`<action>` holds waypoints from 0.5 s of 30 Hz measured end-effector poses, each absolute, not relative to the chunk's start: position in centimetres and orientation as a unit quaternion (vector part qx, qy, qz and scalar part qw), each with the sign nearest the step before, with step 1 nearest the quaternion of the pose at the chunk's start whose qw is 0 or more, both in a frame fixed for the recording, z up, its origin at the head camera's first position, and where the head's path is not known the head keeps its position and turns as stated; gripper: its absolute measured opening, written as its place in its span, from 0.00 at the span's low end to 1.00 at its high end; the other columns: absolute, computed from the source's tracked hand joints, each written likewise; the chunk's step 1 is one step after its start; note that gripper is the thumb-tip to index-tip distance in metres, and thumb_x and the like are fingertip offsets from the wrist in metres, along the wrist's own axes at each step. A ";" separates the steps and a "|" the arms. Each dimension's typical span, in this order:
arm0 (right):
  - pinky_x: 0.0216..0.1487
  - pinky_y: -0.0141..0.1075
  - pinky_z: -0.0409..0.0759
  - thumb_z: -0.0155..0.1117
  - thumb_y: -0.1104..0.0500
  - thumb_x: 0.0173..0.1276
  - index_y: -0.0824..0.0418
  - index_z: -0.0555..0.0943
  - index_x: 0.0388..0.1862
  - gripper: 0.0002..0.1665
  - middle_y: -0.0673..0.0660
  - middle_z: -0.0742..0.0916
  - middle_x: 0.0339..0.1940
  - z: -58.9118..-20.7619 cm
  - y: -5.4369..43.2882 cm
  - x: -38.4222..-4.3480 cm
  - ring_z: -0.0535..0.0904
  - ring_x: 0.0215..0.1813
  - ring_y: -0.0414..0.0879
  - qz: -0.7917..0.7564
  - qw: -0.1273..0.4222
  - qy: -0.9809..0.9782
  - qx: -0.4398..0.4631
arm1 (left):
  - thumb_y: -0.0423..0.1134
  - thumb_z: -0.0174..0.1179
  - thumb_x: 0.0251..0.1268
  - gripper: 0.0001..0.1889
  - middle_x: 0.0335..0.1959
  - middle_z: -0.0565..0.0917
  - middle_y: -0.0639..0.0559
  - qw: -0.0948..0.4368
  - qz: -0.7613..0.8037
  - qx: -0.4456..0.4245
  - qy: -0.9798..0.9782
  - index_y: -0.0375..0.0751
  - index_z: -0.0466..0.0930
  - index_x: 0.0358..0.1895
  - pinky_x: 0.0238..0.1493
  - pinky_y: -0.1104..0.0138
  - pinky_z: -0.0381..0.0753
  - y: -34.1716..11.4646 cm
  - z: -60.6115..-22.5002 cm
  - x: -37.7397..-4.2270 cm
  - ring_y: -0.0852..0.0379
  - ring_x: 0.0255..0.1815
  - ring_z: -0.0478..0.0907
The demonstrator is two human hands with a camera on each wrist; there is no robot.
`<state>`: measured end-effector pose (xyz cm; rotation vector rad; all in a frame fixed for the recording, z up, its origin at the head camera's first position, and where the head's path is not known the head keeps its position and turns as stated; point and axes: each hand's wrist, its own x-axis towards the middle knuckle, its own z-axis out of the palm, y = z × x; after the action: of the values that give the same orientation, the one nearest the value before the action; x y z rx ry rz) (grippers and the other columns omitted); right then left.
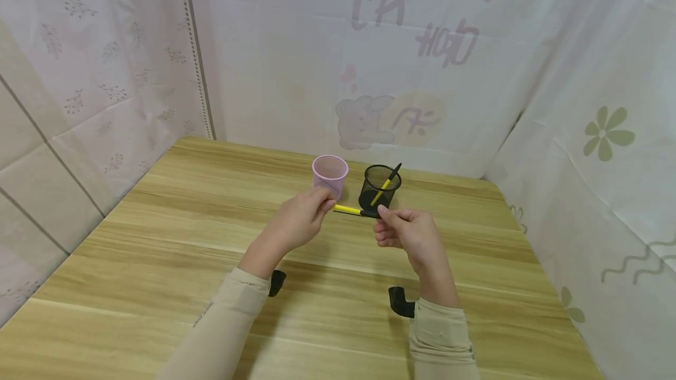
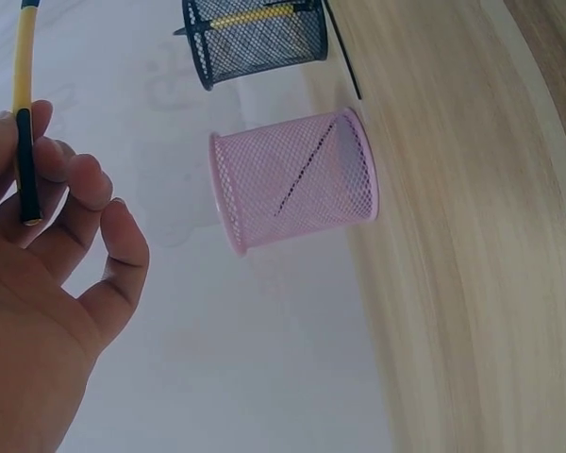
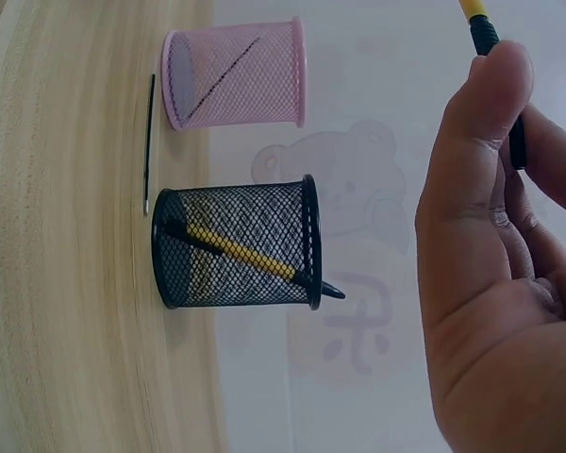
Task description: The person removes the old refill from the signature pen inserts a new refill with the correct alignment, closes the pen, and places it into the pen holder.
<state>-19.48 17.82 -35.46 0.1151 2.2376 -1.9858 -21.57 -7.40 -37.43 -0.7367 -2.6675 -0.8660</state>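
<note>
Between both hands a yellow pen with black ends (image 1: 347,209) is held level above the table. My left hand (image 1: 298,219) pinches one end; in the left wrist view, that black end (image 2: 26,170) lies between thumb and fingers. My right hand (image 1: 417,239) pinches the opposite black end with thumb and forefinger. Just beyond the hands stand a pink mesh pen cup (image 2: 292,179) and a black mesh pen cup (image 3: 236,283). Another yellow and black pen (image 3: 264,262) leans in the black cup, its tip above the rim. A thin dark rod, like a refill (image 2: 311,165), slants inside the pink cup.
Another thin black rod, like a refill (image 3: 149,142), lies on the wooden table (image 1: 158,251) beside the cups. Black angled pieces (image 1: 401,302) show at both wrists. Printed cloth (image 1: 274,63) hangs behind the table and at its sides.
</note>
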 end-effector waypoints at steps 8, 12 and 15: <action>0.40 0.36 0.92 0.67 0.46 0.79 0.74 0.85 0.53 0.29 0.51 0.91 0.30 -35.8 17.8 -19.5 0.90 0.32 0.45 -0.648 0.070 0.758 0.032 | 0.43 0.54 0.85 0.08 0.38 0.84 0.51 0.137 -0.301 -0.241 -0.912 0.44 0.79 0.48 0.38 0.59 0.81 -7.5 -37.3 -21.4 0.56 0.34 0.76; 0.41 0.36 0.92 0.68 0.46 0.79 0.72 0.83 0.61 0.30 0.52 0.91 0.33 -35.8 17.8 -19.6 0.90 0.34 0.45 -0.635 0.069 0.769 0.020 | 0.43 0.54 0.85 0.09 0.35 0.81 0.52 0.148 -0.308 -0.231 -0.911 0.43 0.80 0.46 0.35 0.61 0.77 -7.6 -37.1 -21.4 0.56 0.31 0.73; 0.43 0.36 0.91 0.69 0.50 0.79 0.70 0.81 0.64 0.27 0.52 0.92 0.37 -35.7 17.9 -19.5 0.89 0.35 0.44 -0.634 0.073 0.770 0.010 | 0.42 0.54 0.85 0.09 0.33 0.80 0.52 0.156 -0.312 -0.226 -0.909 0.42 0.81 0.46 0.34 0.61 0.76 -7.8 -37.0 -21.4 0.55 0.30 0.72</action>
<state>-19.54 17.92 -35.74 0.0290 2.3108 -1.9045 -21.40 -7.76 -36.98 -0.6481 -2.6031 -0.8942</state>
